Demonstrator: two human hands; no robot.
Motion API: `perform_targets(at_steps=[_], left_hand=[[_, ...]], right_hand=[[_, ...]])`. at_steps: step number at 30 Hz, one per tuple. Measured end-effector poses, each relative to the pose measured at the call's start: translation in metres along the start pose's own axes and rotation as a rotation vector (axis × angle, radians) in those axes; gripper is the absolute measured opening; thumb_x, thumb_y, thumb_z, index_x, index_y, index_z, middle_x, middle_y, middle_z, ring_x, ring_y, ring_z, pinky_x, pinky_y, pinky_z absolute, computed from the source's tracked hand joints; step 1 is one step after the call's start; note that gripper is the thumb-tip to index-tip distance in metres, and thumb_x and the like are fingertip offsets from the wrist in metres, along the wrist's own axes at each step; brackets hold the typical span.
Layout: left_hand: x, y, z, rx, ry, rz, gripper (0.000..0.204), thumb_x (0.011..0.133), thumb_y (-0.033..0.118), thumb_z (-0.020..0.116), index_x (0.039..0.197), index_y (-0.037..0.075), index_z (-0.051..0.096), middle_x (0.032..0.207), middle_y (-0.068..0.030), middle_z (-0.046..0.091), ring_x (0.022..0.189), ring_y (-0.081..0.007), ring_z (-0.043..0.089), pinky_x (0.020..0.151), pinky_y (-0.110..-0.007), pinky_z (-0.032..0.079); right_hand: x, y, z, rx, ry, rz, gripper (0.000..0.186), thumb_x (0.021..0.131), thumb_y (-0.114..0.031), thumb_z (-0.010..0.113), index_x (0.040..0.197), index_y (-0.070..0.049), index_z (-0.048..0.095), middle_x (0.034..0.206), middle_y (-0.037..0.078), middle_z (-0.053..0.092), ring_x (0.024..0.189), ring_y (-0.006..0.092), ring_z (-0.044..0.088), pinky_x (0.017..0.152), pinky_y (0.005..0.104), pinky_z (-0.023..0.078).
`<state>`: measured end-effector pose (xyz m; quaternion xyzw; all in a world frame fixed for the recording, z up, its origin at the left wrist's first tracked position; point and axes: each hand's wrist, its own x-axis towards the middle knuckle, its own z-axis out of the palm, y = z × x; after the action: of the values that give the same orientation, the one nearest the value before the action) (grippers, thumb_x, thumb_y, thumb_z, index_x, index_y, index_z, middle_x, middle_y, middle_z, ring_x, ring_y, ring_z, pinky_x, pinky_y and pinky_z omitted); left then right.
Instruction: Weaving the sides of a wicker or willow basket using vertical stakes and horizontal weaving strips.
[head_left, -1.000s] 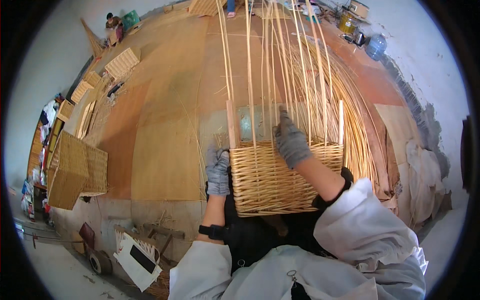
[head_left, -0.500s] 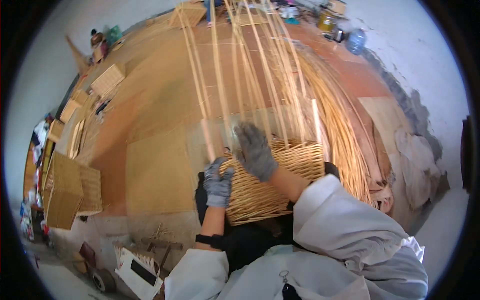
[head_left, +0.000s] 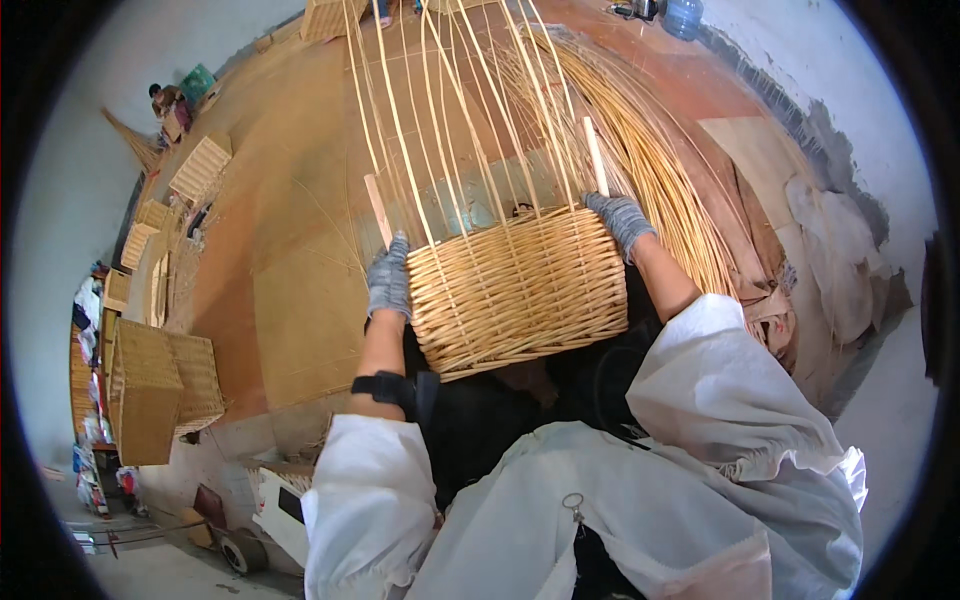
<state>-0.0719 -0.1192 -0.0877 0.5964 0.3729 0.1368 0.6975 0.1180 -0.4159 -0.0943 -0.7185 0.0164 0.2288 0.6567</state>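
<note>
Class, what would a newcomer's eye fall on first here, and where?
First, the partly woven basket in the centre, its tall bare stakes rising toward the top edge. Next, the grey-gloved left hand and right hand at the basket's upper corners. Then a sheaf of canes, curving beyond to the right.

A large wicker box [head_left: 146,395] sits at left; a blue jug [head_left: 682,19], apparently plastic, upper right.

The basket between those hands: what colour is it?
The basket is golden tan, seen best in the head view.
</note>
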Motion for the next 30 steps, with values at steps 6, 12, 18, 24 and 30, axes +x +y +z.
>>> perform_targets(at_steps=[6, 12, 18, 24, 30], left_hand=[[-0.025, -0.021, -0.023, -0.361, -0.155, 0.086, 0.035, 0.089, 0.033, 0.057, 0.105, 0.002, 0.057, 0.082, -0.0045, 0.059, 0.074, -0.0145, 0.057, 0.068, -0.027, 0.049], [-0.055, 0.034, -0.013, -0.55, -0.076, 0.16, 0.029, 0.09, 0.031, 0.055, 0.1, 0.004, 0.058, 0.08, -0.0036, 0.059, 0.072, -0.015, 0.058, 0.066, -0.029, 0.052], [-0.05, 0.021, -0.035, -0.513, -0.074, 0.119, 0.031, 0.091, 0.034, 0.052, 0.101, 0.005, 0.056, 0.092, -0.0077, 0.06, 0.083, -0.0191, 0.059, 0.076, -0.033, 0.052], [-0.033, -0.022, -0.017, 0.018, 0.183, 0.283, 0.045, 0.089, 0.037, 0.054, 0.113, -0.001, 0.051, 0.092, -0.0071, 0.058, 0.083, -0.0201, 0.054, 0.078, -0.032, 0.046], [-0.001, -0.127, -0.072, 0.708, 0.297, 0.792, 0.037, 0.095, 0.029, 0.042, 0.114, -0.001, 0.052, 0.101, -0.0154, 0.06, 0.086, -0.022, 0.057, 0.078, -0.029, 0.045]], right_hand=[[-0.027, 0.005, -0.004, -0.064, 0.021, -0.176, 0.044, 0.079, -0.033, 0.069, 0.105, 0.002, 0.062, 0.076, 0.004, 0.06, 0.064, 0.0128, 0.049, 0.059, 0.0265, 0.042], [-0.047, -0.066, -0.006, -0.178, 0.023, -0.388, 0.05, 0.084, -0.041, 0.062, 0.108, 0.003, 0.06, 0.074, 0.01, 0.06, 0.065, 0.017, 0.053, 0.061, 0.0305, 0.044], [-0.076, -0.089, 0.02, -0.438, -0.01, -0.305, 0.05, 0.085, -0.042, 0.059, 0.11, 0.002, 0.059, 0.077, 0.013, 0.062, 0.069, 0.0198, 0.057, 0.065, 0.0326, 0.046], [-0.027, -0.006, 0.02, -0.213, 0.089, -0.322, 0.067, 0.08, -0.047, 0.062, 0.125, -0.001, 0.047, 0.101, 0.022, 0.061, 0.087, 0.032, 0.059, 0.08, 0.0361, 0.046], [-0.07, -0.018, -0.003, -0.487, -0.003, -0.274, 0.07, 0.078, -0.043, 0.064, 0.13, -0.002, 0.039, 0.112, 0.025, 0.056, 0.102, 0.0381, 0.056, 0.089, 0.0396, 0.044]])
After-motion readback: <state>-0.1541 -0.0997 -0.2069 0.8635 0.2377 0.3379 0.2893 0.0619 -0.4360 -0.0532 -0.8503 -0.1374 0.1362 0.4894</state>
